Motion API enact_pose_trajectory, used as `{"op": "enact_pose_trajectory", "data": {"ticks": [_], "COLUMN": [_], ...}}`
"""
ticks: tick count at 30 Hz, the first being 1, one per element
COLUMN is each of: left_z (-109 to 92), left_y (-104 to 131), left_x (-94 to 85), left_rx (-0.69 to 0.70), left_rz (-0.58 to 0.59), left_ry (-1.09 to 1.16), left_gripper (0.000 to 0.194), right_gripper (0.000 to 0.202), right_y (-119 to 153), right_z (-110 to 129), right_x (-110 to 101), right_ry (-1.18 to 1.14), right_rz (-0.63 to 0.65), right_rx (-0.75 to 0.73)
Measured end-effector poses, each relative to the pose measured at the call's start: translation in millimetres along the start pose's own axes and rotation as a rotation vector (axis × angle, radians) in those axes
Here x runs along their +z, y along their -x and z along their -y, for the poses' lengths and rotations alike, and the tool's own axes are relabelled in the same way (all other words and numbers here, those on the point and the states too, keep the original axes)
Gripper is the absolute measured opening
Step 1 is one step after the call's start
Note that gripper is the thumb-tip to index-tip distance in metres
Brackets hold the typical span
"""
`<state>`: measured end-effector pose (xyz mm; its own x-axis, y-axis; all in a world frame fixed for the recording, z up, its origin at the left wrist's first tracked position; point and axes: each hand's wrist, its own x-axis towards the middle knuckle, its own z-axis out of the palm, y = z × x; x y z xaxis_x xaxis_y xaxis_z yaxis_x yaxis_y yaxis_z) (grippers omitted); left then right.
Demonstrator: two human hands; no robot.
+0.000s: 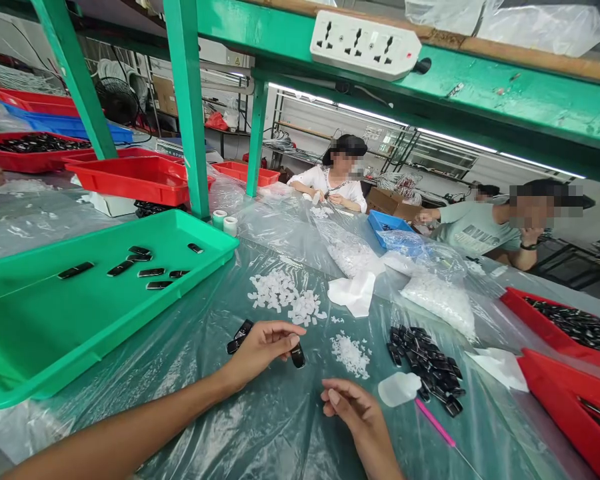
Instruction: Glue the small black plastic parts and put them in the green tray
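Note:
My left hand (267, 348) pinches a small glossy black oblong part (297, 356) between thumb and fingers, above the plastic-covered table. Just behind that wrist lie similar black parts (239, 339). My right hand (356, 419) is lower and to the right, its fingers curled in towards the thumb; whatever they hold, if anything, is too small or hidden to make out. Between and beyond my hands is a pile of tiny white pieces (351, 355). Larger white pieces (280, 293) are heaped farther back. Right of my right hand are a white squeeze bottle (399, 389), a pink-handled pick (436, 423) and a heap of black parts (425, 367).
A green tray (105, 343) with several black parts stands at left. Red trays (555, 380) edge the right side. Bags of white pieces (440, 300) lie behind. A green shelf post (187, 113) rises near the tray. Two people sit across the table.

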<state>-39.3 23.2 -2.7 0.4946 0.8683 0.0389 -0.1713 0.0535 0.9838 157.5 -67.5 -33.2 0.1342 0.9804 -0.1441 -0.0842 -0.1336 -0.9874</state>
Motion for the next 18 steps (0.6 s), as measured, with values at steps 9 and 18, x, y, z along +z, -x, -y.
{"op": "enact_pose_trajectory", "data": {"ticks": [9,18], "left_z": [-0.6,-3.4], "left_y": [-9.7,-8.9], "left_x": [-7.3,-5.5], "left_rx": [-0.044,-0.041], "left_rz": [-0.3,-0.35], "left_ry": [0.551,0.643], "left_gripper": [0.03,0.03], "right_gripper": [0.027,0.028], "right_y": [-3.5,-4.8], "right_z": [-1.4,-2.7], "right_x": [-9.5,-10.2], "right_ry": [0.06,0.109], "right_rz": [0.087,0.113], "right_rx": [0.026,0.034]}}
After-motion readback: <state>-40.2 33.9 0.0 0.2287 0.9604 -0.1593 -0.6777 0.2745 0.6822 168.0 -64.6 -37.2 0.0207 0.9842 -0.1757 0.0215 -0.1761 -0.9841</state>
